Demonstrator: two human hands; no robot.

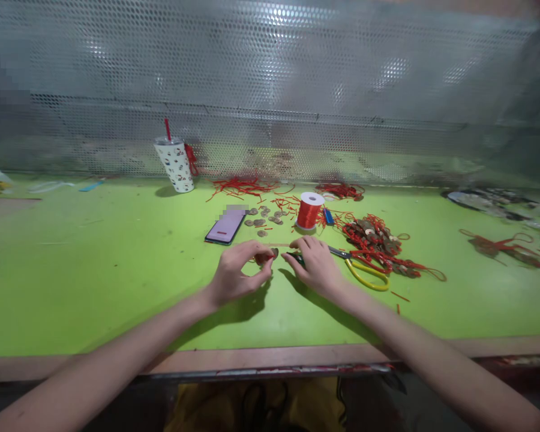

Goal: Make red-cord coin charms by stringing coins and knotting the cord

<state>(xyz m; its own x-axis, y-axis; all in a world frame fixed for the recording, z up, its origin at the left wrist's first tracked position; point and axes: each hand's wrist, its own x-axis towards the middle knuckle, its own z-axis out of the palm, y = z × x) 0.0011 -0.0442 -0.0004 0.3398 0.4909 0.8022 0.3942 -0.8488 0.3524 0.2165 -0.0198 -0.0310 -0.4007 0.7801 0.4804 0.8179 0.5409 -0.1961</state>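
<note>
Over the green tabletop, my left hand (243,267) is closed in a pinch on a red cord (264,258). A round metal coin (275,252) shows by its fingertips. Close by on the right, my right hand (317,264) is curled around a small dark object (299,258), mostly hidden by the fingers; its kind does not show. A narrow gap separates the two hands. Beyond them lie several loose coins (258,222) with square holes, and a white spool of red cord (309,211) stands upright.
Yellow-handled scissors (369,279) lie right of my right hand, beside a heap of coins on red cords (378,237). A phone (227,227) lies left of the coins. Further back are a blue lighter-like piece (328,216), red cord scraps (240,188) and a patterned tumbler (176,165).
</note>
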